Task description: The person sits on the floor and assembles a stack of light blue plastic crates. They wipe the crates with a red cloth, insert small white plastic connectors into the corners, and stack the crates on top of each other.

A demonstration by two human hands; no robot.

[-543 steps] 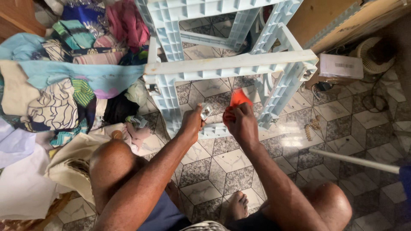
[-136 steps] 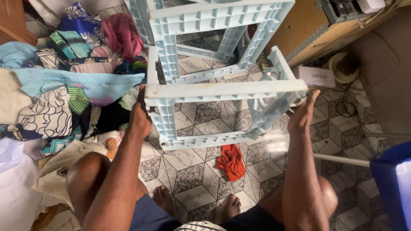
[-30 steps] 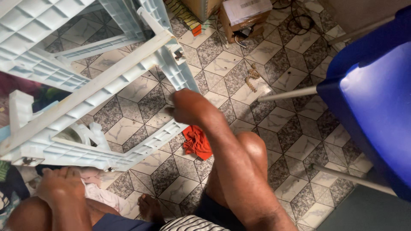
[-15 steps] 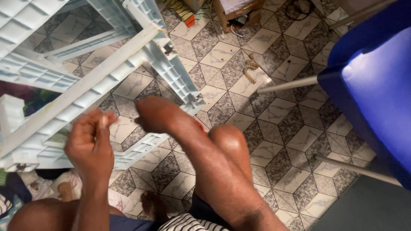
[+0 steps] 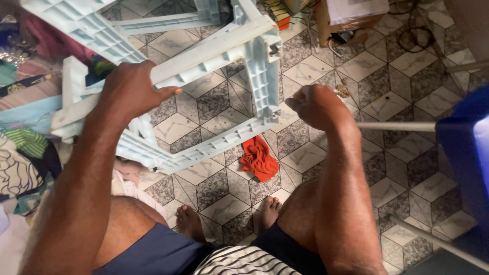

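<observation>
Pale blue plastic frame (image 5: 214, 46), upper left: gripped by left hand (image 5: 130, 91) for steadying; right hand (image 5: 318, 107) fisted beside, contents untellable.

This looks like a room in a home: the grey and white geometric-patterned tiled floor (image 5: 402, 76) is household flooring, a heap of colourful patterned clothes and fabrics (image 5: 25, 153) lies loose along one side, an open brown cardboard box (image 5: 351, 15) sits among tangled dark cables (image 5: 412, 30), and a crumpled red cloth (image 5: 260, 159) lies on the tiles near bare feet (image 5: 191, 221)
</observation>
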